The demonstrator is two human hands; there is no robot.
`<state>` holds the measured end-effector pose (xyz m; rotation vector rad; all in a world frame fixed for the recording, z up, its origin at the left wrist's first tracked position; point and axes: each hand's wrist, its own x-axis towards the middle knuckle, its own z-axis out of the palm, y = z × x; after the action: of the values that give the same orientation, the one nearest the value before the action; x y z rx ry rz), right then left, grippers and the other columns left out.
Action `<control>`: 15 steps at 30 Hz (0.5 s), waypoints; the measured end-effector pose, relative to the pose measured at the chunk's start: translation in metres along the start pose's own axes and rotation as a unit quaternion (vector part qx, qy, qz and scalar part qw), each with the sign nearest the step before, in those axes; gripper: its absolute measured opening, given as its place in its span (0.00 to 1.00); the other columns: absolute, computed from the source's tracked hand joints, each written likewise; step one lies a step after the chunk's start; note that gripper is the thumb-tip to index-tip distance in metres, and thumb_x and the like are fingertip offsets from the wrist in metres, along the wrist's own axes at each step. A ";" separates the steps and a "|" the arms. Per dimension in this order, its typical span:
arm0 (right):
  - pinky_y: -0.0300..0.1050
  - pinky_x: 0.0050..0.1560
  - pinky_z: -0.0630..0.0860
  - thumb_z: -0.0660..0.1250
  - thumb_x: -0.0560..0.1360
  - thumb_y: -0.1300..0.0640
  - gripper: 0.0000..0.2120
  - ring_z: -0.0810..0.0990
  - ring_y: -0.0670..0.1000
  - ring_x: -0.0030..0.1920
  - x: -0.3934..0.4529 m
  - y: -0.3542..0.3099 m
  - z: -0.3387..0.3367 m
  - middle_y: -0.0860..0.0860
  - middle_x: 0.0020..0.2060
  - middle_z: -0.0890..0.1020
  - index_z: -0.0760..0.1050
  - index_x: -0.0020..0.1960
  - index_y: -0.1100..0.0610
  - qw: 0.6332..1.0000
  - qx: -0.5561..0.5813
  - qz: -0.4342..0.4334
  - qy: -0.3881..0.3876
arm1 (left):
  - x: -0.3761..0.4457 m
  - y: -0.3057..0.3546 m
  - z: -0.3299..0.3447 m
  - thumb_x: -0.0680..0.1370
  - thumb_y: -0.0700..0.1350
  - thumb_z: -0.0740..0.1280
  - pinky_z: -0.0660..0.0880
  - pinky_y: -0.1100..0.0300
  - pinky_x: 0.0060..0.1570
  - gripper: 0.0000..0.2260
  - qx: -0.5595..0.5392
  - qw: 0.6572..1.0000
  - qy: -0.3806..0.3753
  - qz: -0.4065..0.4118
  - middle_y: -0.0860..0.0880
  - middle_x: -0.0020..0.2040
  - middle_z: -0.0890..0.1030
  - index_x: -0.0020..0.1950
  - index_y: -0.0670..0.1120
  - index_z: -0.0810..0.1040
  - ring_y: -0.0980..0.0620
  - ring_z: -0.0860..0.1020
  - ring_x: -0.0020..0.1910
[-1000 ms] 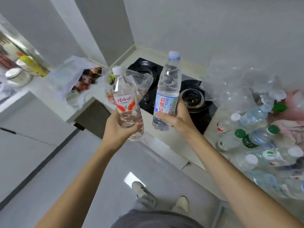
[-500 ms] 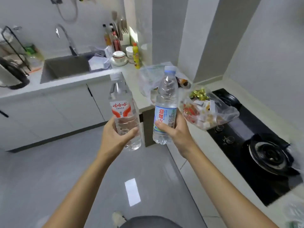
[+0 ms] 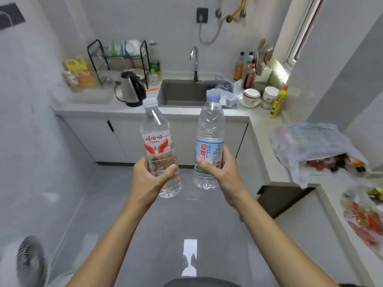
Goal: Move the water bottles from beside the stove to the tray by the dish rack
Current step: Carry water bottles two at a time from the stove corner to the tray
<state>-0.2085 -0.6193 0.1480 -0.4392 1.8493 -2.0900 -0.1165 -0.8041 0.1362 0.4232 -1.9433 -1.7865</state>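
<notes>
Across the floor, the counter carries the dish rack at its left end, kettle in front, sink beside. My left hand grips one bottle, my right hand grips another bottle, both upright in mid-air. Carrying is underway; setting down remains (I can't pick out the tray). Only open floor lies between; bags crowd the right counter.
</notes>
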 end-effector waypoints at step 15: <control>0.40 0.51 0.81 0.78 0.73 0.59 0.25 0.85 0.48 0.53 0.300 0.030 0.199 0.54 0.55 0.85 0.75 0.67 0.53 0.971 0.013 0.001 -0.238 | 0.233 -0.025 -0.154 0.62 0.56 0.76 0.79 0.67 0.41 0.21 0.056 0.977 0.207 -0.014 0.56 0.42 0.88 0.52 0.48 0.83 0.59 0.86 0.41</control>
<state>-0.3930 -0.9296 0.1481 -0.8446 1.5344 -1.7999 -0.2340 -1.0585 0.1486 0.7947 -1.7498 -1.4634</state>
